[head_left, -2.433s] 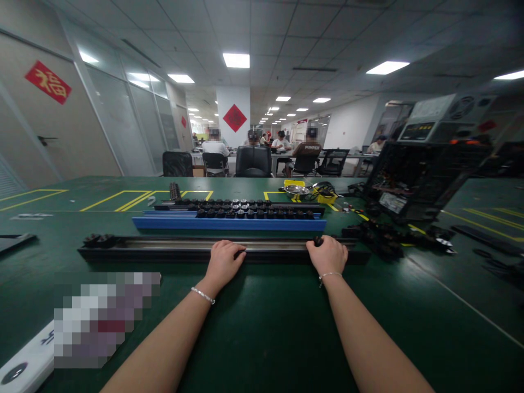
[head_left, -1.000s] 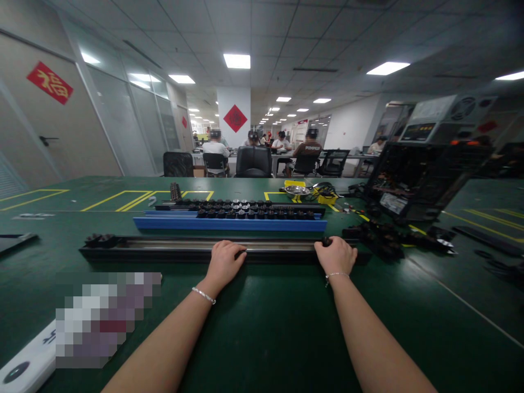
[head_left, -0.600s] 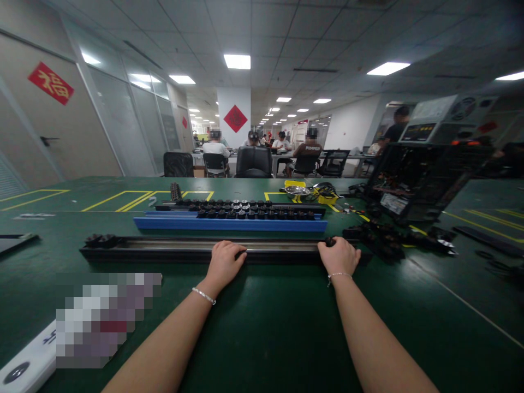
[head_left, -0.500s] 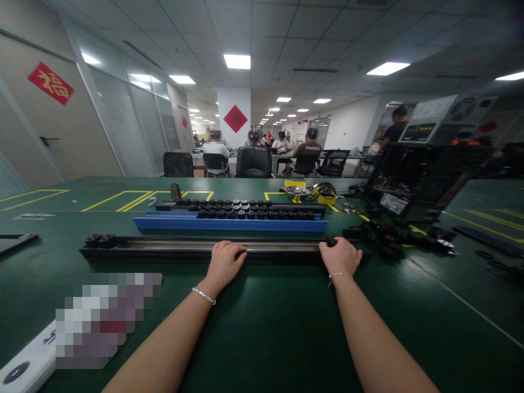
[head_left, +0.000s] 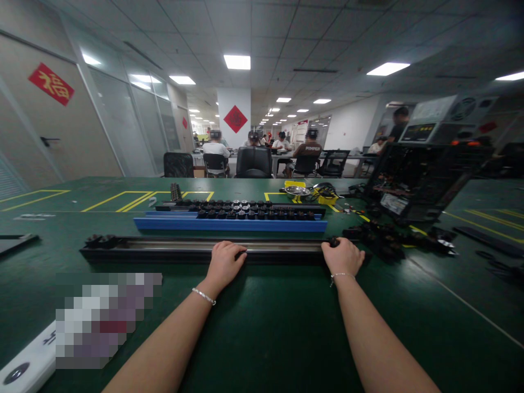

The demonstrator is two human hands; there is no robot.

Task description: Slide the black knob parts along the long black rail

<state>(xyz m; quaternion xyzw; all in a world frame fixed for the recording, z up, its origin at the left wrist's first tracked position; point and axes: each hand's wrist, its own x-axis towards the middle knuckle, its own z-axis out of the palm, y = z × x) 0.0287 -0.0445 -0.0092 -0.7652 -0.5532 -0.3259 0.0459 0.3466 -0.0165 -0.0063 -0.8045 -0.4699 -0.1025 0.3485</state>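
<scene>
A long black rail (head_left: 164, 254) with a metallic channel lies across the table in front of me. My left hand (head_left: 224, 263) is closed over its middle, fingers over the far side and thumb along the near side. At the rail's right end, my right hand (head_left: 344, 256) is closed around a small dark part (head_left: 333, 241), mostly hidden by the fingers. Small black pieces (head_left: 102, 240) sit in the left end of the same rail. Just behind lies a blue rail (head_left: 229, 225) carrying a row of black pieces (head_left: 256, 214).
Loose black parts (head_left: 382, 240) lie to the right, below an open computer case (head_left: 421, 180). A metal bowl (head_left: 298, 191) and a yellow container (head_left: 326, 196) stand at the back. A partly blurred white object (head_left: 33, 349) lies front left. People (head_left: 215, 144) sit beyond the green table.
My right hand has shifted slightly to the right along the rail, the small dark part moving with it. My left hand stays in place.
</scene>
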